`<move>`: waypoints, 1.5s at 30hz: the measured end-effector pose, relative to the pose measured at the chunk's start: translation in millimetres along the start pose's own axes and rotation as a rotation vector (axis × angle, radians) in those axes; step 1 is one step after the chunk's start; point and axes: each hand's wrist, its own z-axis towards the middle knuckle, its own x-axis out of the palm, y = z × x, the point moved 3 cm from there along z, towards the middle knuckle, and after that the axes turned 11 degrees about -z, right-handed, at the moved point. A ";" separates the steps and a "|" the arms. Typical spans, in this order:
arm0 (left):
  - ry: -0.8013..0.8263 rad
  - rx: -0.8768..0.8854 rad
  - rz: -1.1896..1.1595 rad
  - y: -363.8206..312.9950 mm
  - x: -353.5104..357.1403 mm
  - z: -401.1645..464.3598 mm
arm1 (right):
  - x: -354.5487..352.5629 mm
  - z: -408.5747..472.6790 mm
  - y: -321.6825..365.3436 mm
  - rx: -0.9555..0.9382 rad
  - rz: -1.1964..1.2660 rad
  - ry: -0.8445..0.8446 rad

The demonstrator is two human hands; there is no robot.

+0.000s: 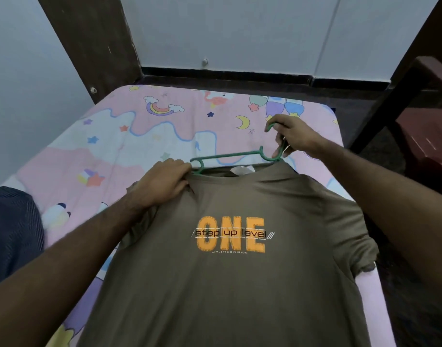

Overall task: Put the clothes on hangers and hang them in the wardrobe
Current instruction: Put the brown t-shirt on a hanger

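An olive-brown T-shirt with an orange "ONE" print lies front up on the bed. A green plastic hanger sits at its collar, one end tucked into the neck opening. My left hand grips the collar at its left side. My right hand holds the hanger's hook end, above the shirt's right shoulder. The part of the hanger inside the shirt is hidden.
The bed carries a pink sheet with rainbows and stars. A dark garment lies at the bed's left edge. A dark wooden post stands at the far left, and dark red-brown furniture at the right.
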 end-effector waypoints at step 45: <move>-0.826 0.179 0.022 -291.5 -486.3 -267.6 | -208.9 -518.5 373.6 -0.303 -0.521 -0.414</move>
